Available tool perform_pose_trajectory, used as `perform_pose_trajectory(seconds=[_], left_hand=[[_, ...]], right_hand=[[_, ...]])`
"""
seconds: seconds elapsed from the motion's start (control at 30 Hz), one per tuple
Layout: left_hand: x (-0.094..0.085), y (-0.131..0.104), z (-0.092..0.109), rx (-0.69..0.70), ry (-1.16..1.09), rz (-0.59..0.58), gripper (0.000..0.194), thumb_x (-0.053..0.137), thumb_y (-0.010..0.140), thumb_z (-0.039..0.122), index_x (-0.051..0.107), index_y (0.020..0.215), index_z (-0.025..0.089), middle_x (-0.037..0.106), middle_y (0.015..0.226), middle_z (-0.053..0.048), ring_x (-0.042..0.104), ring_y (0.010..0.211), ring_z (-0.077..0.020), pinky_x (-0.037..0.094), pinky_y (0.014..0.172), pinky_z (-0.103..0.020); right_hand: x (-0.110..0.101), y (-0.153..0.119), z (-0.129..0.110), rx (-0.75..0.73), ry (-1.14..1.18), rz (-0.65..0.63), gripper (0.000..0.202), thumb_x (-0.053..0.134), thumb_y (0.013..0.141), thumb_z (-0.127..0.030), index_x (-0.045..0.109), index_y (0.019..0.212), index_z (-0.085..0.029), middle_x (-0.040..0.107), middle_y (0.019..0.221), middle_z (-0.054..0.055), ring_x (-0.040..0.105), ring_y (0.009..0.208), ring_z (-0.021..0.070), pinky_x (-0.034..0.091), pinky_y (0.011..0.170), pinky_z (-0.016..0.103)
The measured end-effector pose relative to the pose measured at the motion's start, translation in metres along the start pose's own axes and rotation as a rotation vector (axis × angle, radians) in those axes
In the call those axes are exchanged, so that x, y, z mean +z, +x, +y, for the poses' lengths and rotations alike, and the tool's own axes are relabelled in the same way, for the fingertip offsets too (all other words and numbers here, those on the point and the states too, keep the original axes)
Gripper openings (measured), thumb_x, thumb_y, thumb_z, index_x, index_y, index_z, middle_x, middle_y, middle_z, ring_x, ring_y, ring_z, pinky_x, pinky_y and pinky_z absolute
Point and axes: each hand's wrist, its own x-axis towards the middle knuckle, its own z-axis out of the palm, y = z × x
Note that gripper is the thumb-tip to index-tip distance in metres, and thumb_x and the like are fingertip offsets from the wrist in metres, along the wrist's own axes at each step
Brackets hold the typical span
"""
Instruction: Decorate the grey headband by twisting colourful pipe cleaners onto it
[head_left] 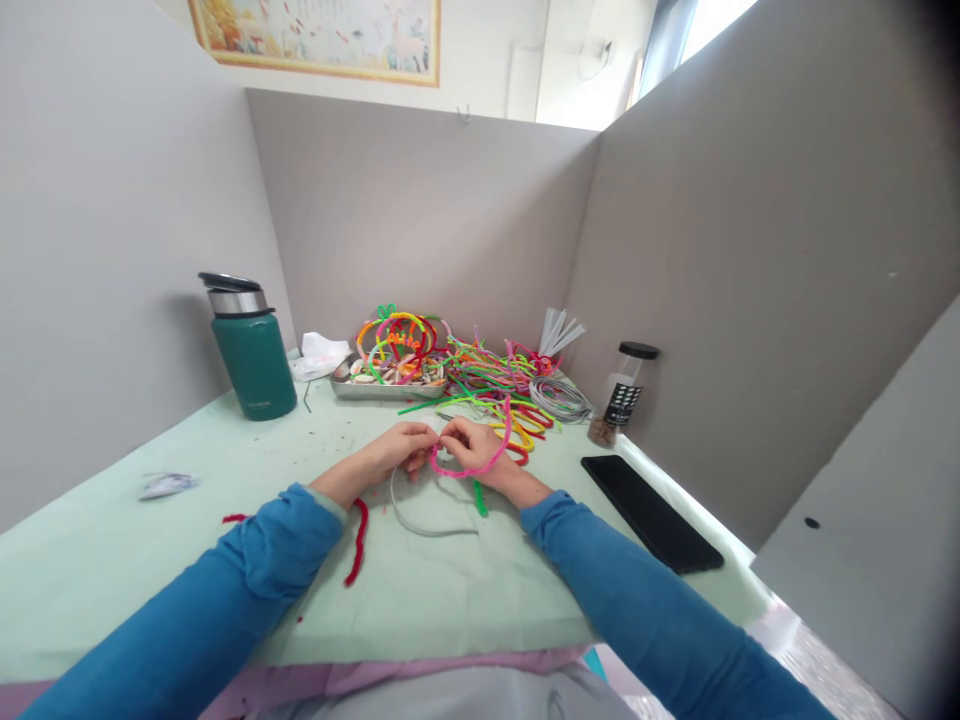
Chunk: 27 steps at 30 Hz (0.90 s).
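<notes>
My left hand [405,450] and my right hand [472,447] meet above the middle of the table, fingertips pinched close together. A fuzzy pink pipe cleaner [480,470] comes from between the fingertips and curves up past my right hand, which grips it near one end. Out of my left hand's closed fingers runs a thin grey wire [424,530], bending down and to the right over the cloth. Just where wire and pipe cleaner meet is hidden by the fingers. Below lie a green pipe cleaner piece [481,498] and a dark red one [358,545].
At the back stand a metal tray [386,391] with coloured pipe cleaner shapes and a heap of loose pipe cleaners [487,370]. A coil of grey wire [559,400] lies beside them. A green bottle [255,360] is left; a clear jar [622,395] and black phone [651,512] are right.
</notes>
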Motion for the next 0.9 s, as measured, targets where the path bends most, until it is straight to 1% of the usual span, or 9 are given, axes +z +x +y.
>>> perform_pose_trajectory(seconds=[0.1,0.27,0.47,0.73,0.9], left_hand=[[-0.0006,0.0005,-0.0006,0.012,0.000,-0.019,0.027,0.057,0.073,0.040,0.051,0.071,0.014,0.039,0.041,0.006,0.034,0.035,-0.0057,0.037,0.037,-0.020],[-0.0002,0.0003,0.0003,0.052,0.005,-0.030,0.027,0.061,0.070,0.039,0.052,0.073,0.014,0.042,0.048,0.006,0.033,0.037,-0.0042,0.038,0.038,-0.020],[-0.0006,-0.0004,0.0019,0.039,0.028,-0.003,0.029,0.064,0.067,0.040,0.055,0.076,0.014,0.034,0.044,0.009,0.029,0.036,-0.0035,0.037,0.038,-0.019],[0.0011,-0.0012,0.0043,0.036,0.062,0.041,0.033,0.065,0.064,0.043,0.057,0.075,0.013,0.034,0.043,0.008,0.030,0.036,-0.0040,0.035,0.038,-0.019],[0.0006,-0.0003,0.0029,0.035,0.095,0.062,0.034,0.066,0.064,0.044,0.056,0.074,0.013,0.038,0.046,0.007,0.032,0.037,-0.0039,0.034,0.037,-0.019]], right_hand=[[-0.0005,-0.0003,0.0000,0.001,0.011,-0.007,0.010,0.049,0.080,-0.022,0.055,0.075,-0.016,0.057,0.067,0.001,0.050,0.060,0.0110,0.035,0.056,0.023],[0.0009,-0.0004,0.0034,0.018,-0.028,-0.005,0.009,0.050,0.080,-0.023,0.056,0.076,-0.017,0.058,0.068,0.000,0.050,0.061,0.0112,0.034,0.056,0.023],[0.0026,-0.0003,0.0067,0.033,-0.035,-0.005,0.007,0.051,0.079,-0.022,0.057,0.077,-0.017,0.058,0.067,0.000,0.048,0.059,0.0104,0.033,0.055,0.023],[0.0029,0.0000,0.0065,0.037,-0.042,0.008,0.007,0.052,0.079,-0.022,0.057,0.076,-0.017,0.058,0.068,0.000,0.048,0.059,0.0105,0.032,0.056,0.023],[0.0023,0.0003,0.0046,0.045,-0.048,0.000,0.007,0.052,0.078,-0.022,0.057,0.076,-0.017,0.058,0.068,0.000,0.047,0.059,0.0105,0.032,0.056,0.023]])
